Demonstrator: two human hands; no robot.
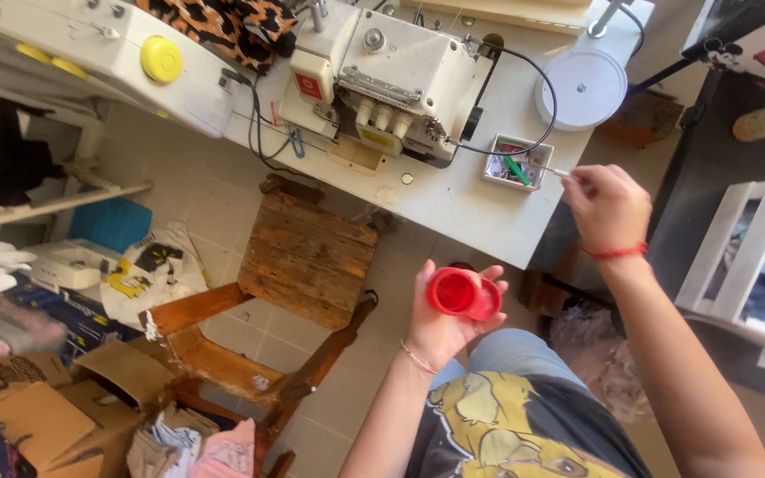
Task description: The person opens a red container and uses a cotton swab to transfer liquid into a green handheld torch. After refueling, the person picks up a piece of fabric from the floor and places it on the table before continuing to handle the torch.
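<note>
The left hand point(440, 323) is curled shut around a small red container point(463, 293), held below the table point(480, 208) edge. The right hand point(606, 205) pinches a thin white stick point(558, 172) beside the small tray point(517, 163) on that table. Tipped sideways, the container could spill.

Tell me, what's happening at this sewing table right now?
A person stands by a white table with an overlock sewing machine on it. Their left hand holds a small red round container, its lid hinged open. Their right hand pinches a thin white stick-like item just above a small tray of odds and ends near the table's edge. A worn wooden chair stands alongside.
</note>
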